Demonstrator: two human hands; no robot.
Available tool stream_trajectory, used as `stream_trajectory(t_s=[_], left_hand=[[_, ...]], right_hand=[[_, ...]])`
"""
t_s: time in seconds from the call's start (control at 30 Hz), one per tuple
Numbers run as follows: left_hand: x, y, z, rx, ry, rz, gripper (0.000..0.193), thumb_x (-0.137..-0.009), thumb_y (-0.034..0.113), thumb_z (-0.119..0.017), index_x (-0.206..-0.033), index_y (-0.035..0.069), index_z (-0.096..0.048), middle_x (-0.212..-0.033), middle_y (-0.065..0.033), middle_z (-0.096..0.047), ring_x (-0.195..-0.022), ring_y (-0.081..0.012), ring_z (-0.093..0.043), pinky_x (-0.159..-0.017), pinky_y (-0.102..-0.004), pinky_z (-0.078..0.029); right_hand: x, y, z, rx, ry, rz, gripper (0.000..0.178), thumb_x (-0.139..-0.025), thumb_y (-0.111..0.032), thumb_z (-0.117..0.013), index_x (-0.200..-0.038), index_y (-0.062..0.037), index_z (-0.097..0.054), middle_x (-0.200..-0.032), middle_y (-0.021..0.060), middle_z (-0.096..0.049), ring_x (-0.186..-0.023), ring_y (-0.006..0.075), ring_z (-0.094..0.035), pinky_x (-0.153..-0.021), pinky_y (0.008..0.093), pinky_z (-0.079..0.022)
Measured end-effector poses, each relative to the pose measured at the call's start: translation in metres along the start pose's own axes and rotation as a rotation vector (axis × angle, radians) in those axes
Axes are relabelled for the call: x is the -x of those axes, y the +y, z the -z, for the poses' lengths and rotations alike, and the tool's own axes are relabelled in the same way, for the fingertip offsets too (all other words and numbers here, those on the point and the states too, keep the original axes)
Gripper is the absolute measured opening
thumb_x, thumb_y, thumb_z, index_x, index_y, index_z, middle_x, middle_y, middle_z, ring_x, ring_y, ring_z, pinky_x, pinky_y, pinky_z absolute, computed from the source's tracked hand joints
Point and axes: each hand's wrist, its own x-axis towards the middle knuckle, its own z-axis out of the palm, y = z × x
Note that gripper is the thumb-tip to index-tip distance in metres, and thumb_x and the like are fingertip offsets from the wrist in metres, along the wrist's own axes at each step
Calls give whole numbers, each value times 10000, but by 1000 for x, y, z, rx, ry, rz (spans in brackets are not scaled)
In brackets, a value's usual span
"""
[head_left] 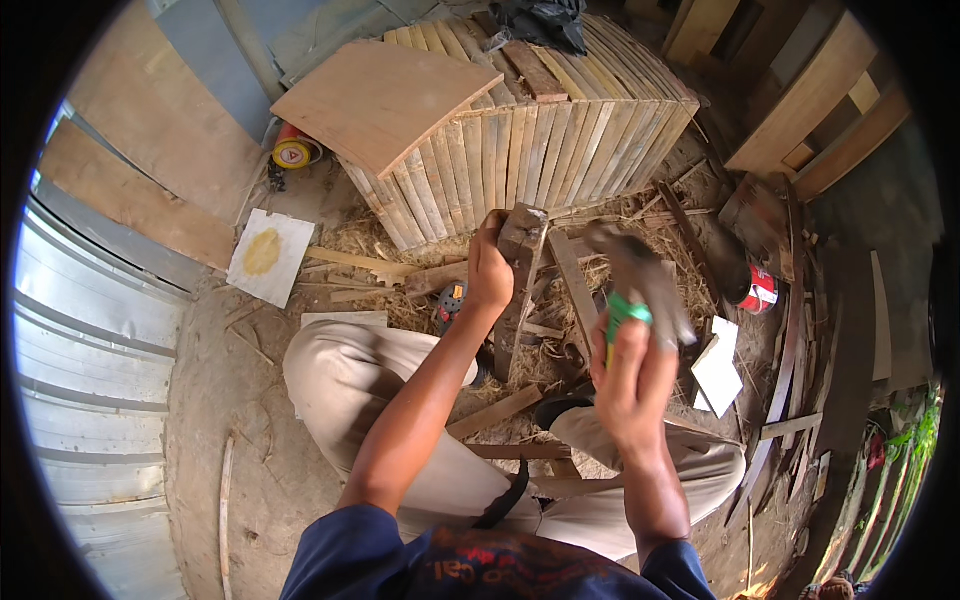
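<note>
My left hand [490, 268] is closed around the upper part of a dark, rough wooden post [516, 310], which stands tilted in front of me with its end face turned up. Raised to the right of it, my right hand [635, 385] grips a hammer [645, 275] by its green handle. Motion smears the hammer's dark head, which is apart from the wood. Beside the post leans another wooden strip [574, 285]. Partly hidden behind my left forearm is a dark round power tool [450, 303] on the ground.
Ahead stands a large stack of wooden slats [540, 150], topped by a plywood sheet [390, 100] and a black plastic bag [545, 22]. A red tin [760, 290] and white tile pieces [718, 370] lie right. Offcuts and shavings litter the ground between my legs.
</note>
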Motion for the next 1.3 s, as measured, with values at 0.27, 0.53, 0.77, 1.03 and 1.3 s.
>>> stream_trajectory(t_s=[0.27,0.53,0.77,1.03,1.3], left_hand=[[12,-13,-9,-109,27,20,454,-1098,340,-286,-1012,36,-613,-861,-36,-623,-735,-116,-536,-694,-289,-440],[16,-6,-9,-196,-98,8,228,-1021,152,-460,-1082,-23,-593,-958,-146,-673,-844,-227,-650,-755,-343,-500],[12,4,-13,-35,-5,23,445,-1100,325,-301,-993,20,-607,-849,-46,-648,-732,-117,-588,-688,-287,-470],[11,3,-15,-91,-34,48,475,-1093,349,-291,-1000,24,-623,-850,-49,-654,-708,-107,-581,-665,-295,-471],[6,-1,-6,-248,20,-89,422,-1076,295,-310,-1026,21,-628,-873,-31,-650,-735,-110,-581,-706,-267,-464]], right_hand=[[-16,5,-15,321,-79,54,439,-1083,-425,-376,-1089,-18,-540,-714,-1,-537,-492,102,-440,-449,231,-346],[11,-13,-3,-344,138,256,758,-905,-758,-507,-1086,-23,-469,-830,76,-485,-584,114,-462,-446,237,-327],[11,-7,6,-214,203,-97,520,-1066,-543,-377,-1018,-41,-507,-700,31,-500,-480,91,-444,-402,228,-349],[5,-2,2,76,-42,-148,453,-1072,-432,-460,-986,4,-551,-725,57,-571,-510,95,-504,-429,210,-354],[11,-7,6,-542,39,251,597,-966,-666,-494,-1068,-78,-492,-805,40,-488,-517,121,-439,-454,264,-376]])
